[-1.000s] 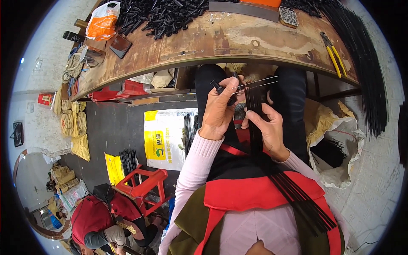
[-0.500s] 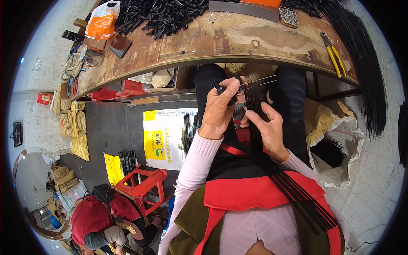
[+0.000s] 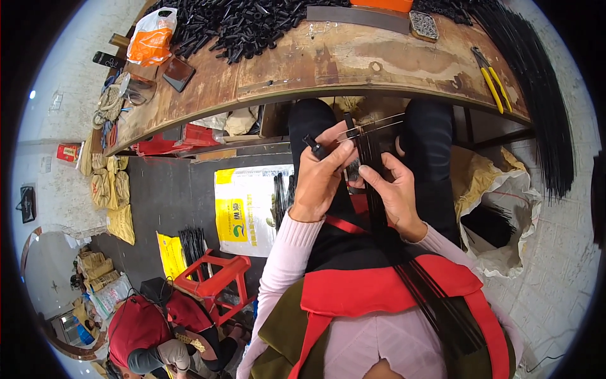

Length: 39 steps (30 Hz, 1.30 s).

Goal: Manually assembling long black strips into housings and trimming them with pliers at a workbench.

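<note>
- Sorting or fitting slender parts by hand appears to be the step under way, above the lap and just short of the table (image 3: 353,63).
- The right hand (image 3: 398,196) pinches a bundle of black rods (image 3: 375,205), thumb in front; its fingers behind are partly hidden. The bundle's lower end fans across the red apron (image 3: 353,290).
- The left hand (image 3: 317,183) is curled closed around a few black plastic pieces (image 3: 315,147), one poking out by the thumb.
- Two thin wires (image 3: 386,120) cross the bundle's upper end; whether the left fingers grip them is unclear.
- The next move probably calls for a steady right pinch, while the left fingertips line up one piece with a single rod.
</note>
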Tool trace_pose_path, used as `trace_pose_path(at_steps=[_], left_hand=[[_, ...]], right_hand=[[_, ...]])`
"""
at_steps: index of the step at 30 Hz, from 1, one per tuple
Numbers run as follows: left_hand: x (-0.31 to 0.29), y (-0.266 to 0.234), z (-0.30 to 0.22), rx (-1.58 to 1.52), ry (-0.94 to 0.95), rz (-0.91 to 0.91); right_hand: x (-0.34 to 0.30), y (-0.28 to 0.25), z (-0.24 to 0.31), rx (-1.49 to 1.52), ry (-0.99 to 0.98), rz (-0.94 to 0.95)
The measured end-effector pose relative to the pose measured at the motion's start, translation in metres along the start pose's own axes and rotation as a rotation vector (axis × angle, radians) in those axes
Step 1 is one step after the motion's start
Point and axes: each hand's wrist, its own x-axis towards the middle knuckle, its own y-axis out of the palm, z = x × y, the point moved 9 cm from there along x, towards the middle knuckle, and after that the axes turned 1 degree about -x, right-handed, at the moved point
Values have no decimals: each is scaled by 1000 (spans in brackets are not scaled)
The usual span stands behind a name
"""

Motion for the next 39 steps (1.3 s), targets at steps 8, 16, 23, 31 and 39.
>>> trace_pose_path(at_steps=[8, 16, 23, 31, 39], left_hand=[[-5, 0, -7, 112, 75, -12], [-5, 6, -8, 124, 66, 49], [-4, 4, 0, 70, 22, 32], [-2, 4, 20, 72, -149, 237], [-5, 12, 16, 55, -188, 142]], right_hand=[[4, 7, 29, -170, -47, 49], [6, 6, 23, -101, 28, 91], [8, 9, 19, 11, 116, 155], [8, 2, 13, -27, 60, 155], [12, 3, 12, -37, 67, 235]])
